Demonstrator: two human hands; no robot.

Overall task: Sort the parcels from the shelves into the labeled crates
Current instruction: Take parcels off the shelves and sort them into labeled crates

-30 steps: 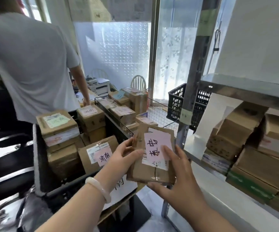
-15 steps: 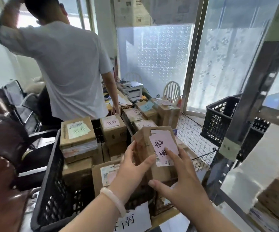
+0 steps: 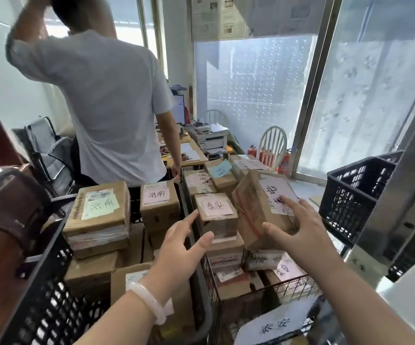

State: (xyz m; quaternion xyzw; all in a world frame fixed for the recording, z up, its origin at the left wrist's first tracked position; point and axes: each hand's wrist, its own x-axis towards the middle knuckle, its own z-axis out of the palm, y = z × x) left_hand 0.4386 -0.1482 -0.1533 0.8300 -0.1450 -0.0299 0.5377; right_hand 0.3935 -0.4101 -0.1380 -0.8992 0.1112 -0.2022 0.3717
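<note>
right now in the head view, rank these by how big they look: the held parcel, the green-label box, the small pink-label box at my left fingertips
1. held parcel and green-label box: they look about alike, and the held one is tilted, so no ranking.
2. small pink-label box: clearly smallest.

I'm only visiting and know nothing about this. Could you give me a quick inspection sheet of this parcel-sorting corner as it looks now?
Surface: no worktop seen; stacks fill a black crate and a wire crate.
Job's things: tilted parcel with a pink label, over the wire crate; small box with a pink label beside it, topping a stack.
Clutter: desk with papers; printer.
Grips: right hand holds the tilted parcel; left hand, fingers straight, at the small box's left edge.
Cables: nothing seen.
Surroundings: person in a grey T-shirt behind the crates; second black crate at right; frosted windows.
</note>
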